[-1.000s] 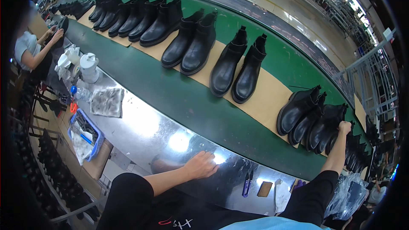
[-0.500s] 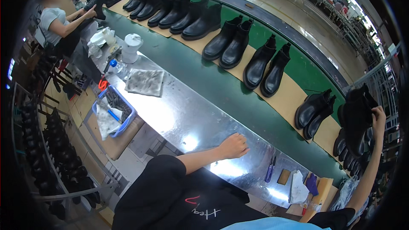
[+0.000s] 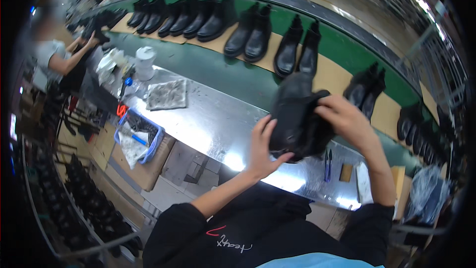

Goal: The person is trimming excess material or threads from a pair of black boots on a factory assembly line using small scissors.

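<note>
- Head view: both hands hold one black boot point(image 3: 297, 119) in the air above the metal surface point(image 3: 208, 119), in front of the person's chest.
- Left hand point(image 3: 263, 149): fingers spread, palm pressed against the boot's left side from below.
- Right hand point(image 3: 347, 119): fingers curled over the boot's upper right edge, gripping it.
- Surface: a grey cloth point(image 3: 167, 94) lies flat on it, well apart from the hands; a white tub point(image 3: 145, 62) stands near its far left end.
- A blue-handled tool point(image 3: 327, 159) and a small brown block point(image 3: 346, 172) lie on the surface just below the right hand.
- A blue basket point(image 3: 140, 136) hangs at the near edge of the surface.
- Behind the surface, a green conveyor belt point(image 3: 223, 72) carries pairs of black boots point(image 3: 248, 34).
- Another person point(image 3: 54, 57) works at far left.
</note>
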A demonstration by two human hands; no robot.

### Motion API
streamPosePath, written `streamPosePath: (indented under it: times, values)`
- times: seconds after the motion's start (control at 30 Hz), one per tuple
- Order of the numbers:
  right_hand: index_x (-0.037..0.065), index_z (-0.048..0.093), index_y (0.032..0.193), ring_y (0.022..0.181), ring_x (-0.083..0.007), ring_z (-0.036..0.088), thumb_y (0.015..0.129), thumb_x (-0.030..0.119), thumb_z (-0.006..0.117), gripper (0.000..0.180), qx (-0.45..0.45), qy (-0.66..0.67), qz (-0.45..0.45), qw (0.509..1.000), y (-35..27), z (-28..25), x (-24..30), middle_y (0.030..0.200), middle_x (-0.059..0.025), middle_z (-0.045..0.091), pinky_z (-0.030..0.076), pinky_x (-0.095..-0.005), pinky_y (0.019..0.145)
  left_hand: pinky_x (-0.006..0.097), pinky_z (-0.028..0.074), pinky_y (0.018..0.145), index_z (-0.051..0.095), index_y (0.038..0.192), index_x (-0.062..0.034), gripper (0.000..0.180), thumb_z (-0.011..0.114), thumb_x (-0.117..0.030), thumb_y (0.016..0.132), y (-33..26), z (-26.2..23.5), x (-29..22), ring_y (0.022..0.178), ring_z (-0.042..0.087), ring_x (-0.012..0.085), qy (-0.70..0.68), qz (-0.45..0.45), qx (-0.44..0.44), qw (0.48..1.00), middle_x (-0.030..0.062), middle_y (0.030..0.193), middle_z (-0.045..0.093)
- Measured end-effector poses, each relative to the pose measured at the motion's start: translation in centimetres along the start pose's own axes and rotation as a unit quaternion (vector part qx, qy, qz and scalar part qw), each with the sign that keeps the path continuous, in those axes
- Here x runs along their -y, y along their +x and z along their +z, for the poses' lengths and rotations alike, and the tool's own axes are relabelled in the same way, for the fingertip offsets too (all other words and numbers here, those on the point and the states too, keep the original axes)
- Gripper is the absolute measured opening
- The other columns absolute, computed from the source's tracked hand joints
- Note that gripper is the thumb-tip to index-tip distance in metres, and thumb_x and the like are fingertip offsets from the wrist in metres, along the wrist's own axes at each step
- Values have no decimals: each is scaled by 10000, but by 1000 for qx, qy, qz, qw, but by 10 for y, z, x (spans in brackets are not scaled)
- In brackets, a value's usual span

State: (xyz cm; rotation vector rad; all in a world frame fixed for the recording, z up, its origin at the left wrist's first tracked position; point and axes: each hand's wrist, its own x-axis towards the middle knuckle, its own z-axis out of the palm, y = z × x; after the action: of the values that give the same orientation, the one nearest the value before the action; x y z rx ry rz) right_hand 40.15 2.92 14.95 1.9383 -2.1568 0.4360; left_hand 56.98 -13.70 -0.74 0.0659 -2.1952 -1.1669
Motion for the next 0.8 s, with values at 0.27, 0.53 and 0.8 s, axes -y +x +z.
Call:
streamPosePath:
  times: [0.27,0.53,0.8]
  values:
    - [19,620,878,912,-203,567,732,109,630,172,69,4,-127,990,9,94,38,959,-64,568,504,-287,788,463,356,1042,283,1441,23,1026,871,-203,632,-107,-8,23,1272,379,424,90,-134,64,985,256,1364,340]
    - [31,688,1006,904,-249,620,803,39,711,204,-277,298,269,873,-50,63,30,1021,-103,634,509,-341,777,388,455,906,542,1227,18,468,619,-313,905,-40,-57,99,1075,543,282,45,-113,-3,993,168,1174,543]
    - [32,668,989,915,-292,500,759,36,740,241,-280,3,534,798,-163,157,118,994,-133,524,427,-374,775,302,460,854,609,1052,21,214,564,-175,979,18,-15,151,938,571,170,-40,-236,-7,971,83,1012,594]
